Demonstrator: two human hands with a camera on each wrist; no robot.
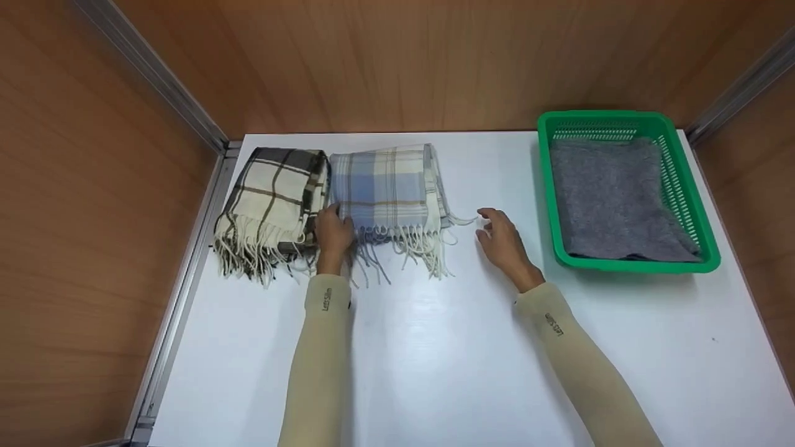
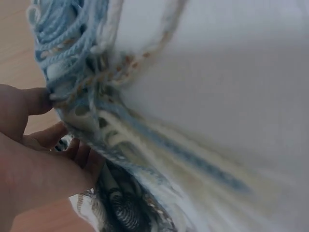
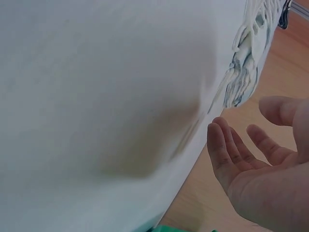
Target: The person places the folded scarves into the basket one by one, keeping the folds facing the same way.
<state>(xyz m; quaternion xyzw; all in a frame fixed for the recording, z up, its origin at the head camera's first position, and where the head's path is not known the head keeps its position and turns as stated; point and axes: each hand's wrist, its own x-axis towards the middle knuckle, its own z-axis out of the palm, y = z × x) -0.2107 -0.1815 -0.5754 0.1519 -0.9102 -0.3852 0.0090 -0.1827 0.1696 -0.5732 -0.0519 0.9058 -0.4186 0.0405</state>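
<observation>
A folded blue-and-cream plaid scarf (image 1: 379, 186) with fringe lies at the back of the white table. At its left front corner is my left hand (image 1: 334, 233), and the left wrist view shows the thumb and fingertips touching the edge of the blue fringe (image 2: 72, 53), a gap between them. Beside it on the left lies a folded black-and-cream plaid scarf (image 1: 273, 192), close to the same hand. To the right of the blue scarf, my right hand (image 1: 506, 248) hovers with fingers loosely bent, holding nothing. One stray fringe strand reaches toward its fingertips.
A green plastic basket (image 1: 633, 267) stands at the back right, with a folded grey cloth (image 1: 608, 192) inside. Wooden panels (image 1: 397, 62) rise behind the table (image 1: 428, 366) and on both sides. A metal rail (image 1: 180, 298) runs along the left edge.
</observation>
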